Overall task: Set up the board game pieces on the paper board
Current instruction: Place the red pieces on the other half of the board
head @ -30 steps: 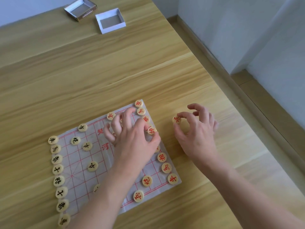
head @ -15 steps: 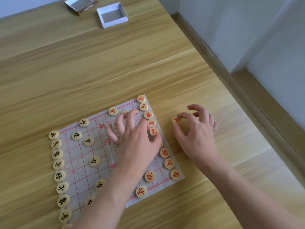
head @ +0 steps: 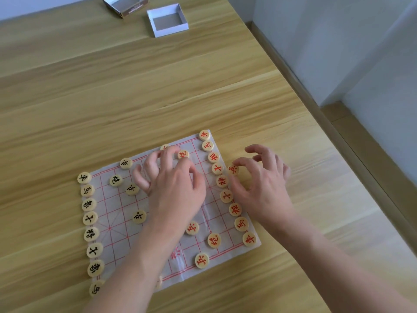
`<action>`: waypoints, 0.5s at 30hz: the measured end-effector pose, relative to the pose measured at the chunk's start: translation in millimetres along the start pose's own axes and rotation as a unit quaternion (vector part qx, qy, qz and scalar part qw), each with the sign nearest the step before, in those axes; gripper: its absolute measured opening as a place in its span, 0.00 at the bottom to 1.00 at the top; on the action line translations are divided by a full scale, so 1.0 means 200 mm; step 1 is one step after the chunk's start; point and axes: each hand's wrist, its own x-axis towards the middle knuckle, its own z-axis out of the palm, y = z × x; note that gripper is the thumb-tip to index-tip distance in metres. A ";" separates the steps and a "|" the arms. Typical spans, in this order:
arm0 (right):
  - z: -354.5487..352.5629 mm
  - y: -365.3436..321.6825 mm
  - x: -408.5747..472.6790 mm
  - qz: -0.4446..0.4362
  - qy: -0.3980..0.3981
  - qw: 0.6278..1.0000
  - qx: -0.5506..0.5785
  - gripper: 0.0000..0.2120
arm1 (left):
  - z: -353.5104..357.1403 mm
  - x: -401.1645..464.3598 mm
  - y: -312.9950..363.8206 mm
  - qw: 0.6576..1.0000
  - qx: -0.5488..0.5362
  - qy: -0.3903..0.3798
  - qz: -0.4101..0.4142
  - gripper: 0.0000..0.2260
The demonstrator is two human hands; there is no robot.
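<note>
Nearest, a thin white paper board [head: 112, 222] with a red grid lies creased on the wooden table [head: 203, 86]. Round pale wooden pieces sit on it: a column with black characters [head: 91, 234] lines its left edge, a column with red characters [head: 226, 196] its right. The left hand [head: 174, 188] hovers over the board's middle, fingers spread and curled, blurred; whether it holds a piece, I cannot tell. The right hand [head: 264, 186] pinches a red-marked piece [head: 232, 170] between thumb and forefinger just beside the right column. Far back lie two open box halves [head: 168, 20].
</note>
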 end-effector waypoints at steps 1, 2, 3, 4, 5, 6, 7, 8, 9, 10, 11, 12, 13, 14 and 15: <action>0.01 -0.02 0.00 -0.020 -0.013 1.000 -0.006 0.12 | -0.01 0.01 -0.03 1.000 -0.002 0.003 -0.010 0.06; 0.02 -0.05 0.01 -0.044 -0.020 0.999 -0.012 0.12 | -0.03 0.02 -0.07 1.000 -0.005 0.003 -0.021 0.07; 0.03 -0.07 0.00 -0.068 -0.022 0.997 -0.017 0.12 | -0.03 0.03 -0.09 1.000 -0.007 0.002 -0.029 0.08; 0.04 -0.10 0.00 -0.092 -0.024 0.995 -0.022 0.12 | -0.04 0.04 -0.12 0.999 -0.010 0.003 -0.038 0.09; 0.06 -0.12 0.00 -0.114 -0.028 0.993 -0.024 0.12 | -0.05 0.04 -0.14 0.999 -0.011 0.004 -0.047 0.09; 0.07 -0.14 0.01 -0.131 -0.035 0.990 -0.027 0.11 | -0.06 0.04 -0.17 0.998 -0.013 0.002 -0.056 0.10; 0.09 -0.17 0.01 -0.146 -0.046 0.988 -0.030 0.11 | -0.07 0.04 -0.20 0.998 -0.014 0.002 -0.062 0.10; 0.09 -0.18 0.01 -0.154 -0.058 0.986 -0.032 0.11 | -0.07 0.05 -0.21 0.998 -0.016 0.003 -0.064 0.10; 0.11 -0.20 0.01 -0.161 -0.074 0.984 -0.034 0.11 | -0.07 0.04 -0.24 0.998 -0.018 0.006 -0.067 0.10; 0.12 -0.22 0.01 -0.166 -0.090 0.981 -0.037 0.11 | -0.07 0.04 -0.25 0.997 -0.019 0.007 -0.071 0.10; 0.13 -0.24 0.00 -0.169 -0.106 0.979 -0.041 0.11 | -0.07 0.04 -0.28 0.997 -0.020 0.008 -0.075 0.10; 0.14 -0.26 0.00 -0.172 -0.119 0.977 -0.043 0.11 | -0.08 0.03 -0.30 0.996 -0.023 0.010 -0.080 0.10; 0.15 -0.28 0.00 -0.173 -0.128 0.976 -0.043 0.12 | -0.08 0.03 -0.31 0.996 -0.024 0.012 -0.085 0.10; 0.16 -0.29 0.00 -0.173 -0.135 0.975 -0.044 0.12 | -0.08 0.02 -0.33 0.996 -0.024 0.012 -0.088 0.10; 0.16 -0.31 0.00 -0.172 -0.141 0.974 -0.047 0.12 | -0.08 0.02 -0.34 0.996 -0.023 0.010 -0.090 0.11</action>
